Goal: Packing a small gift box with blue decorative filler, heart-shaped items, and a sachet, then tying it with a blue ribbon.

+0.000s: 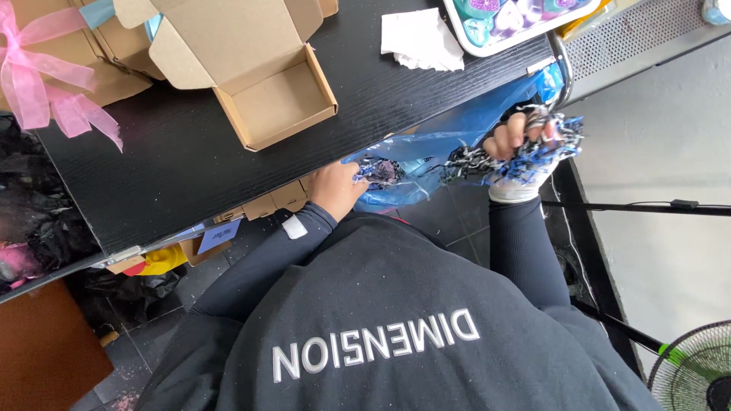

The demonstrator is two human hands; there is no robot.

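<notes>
A tangle of shredded paper filler, blue, black and white, stretches just off the edge of the black table, above a blue plastic bag that hangs at the table's edge. The right hand is curled shut around a thick bunch of these strands, fingers folded over the clump, with loose ends sticking out past the knuckles. The left hand sits at the table edge, its fingers closed on a smaller tuft of the same shred at the near end of the bag; how tightly it pinches cannot be told.

On the table, beyond the hands, an open cardboard box stands with its lid flaps up; its inside shows only bare cardboard. Further left lie more cardboard boxes, one tied with a pink ribbon. A crumpled white paper lies near the far edge, just beside a tray holding small teal and purple items. Under the table's near edge, flat cardboard pieces are tucked. A green fan stands on the floor at the right.
</notes>
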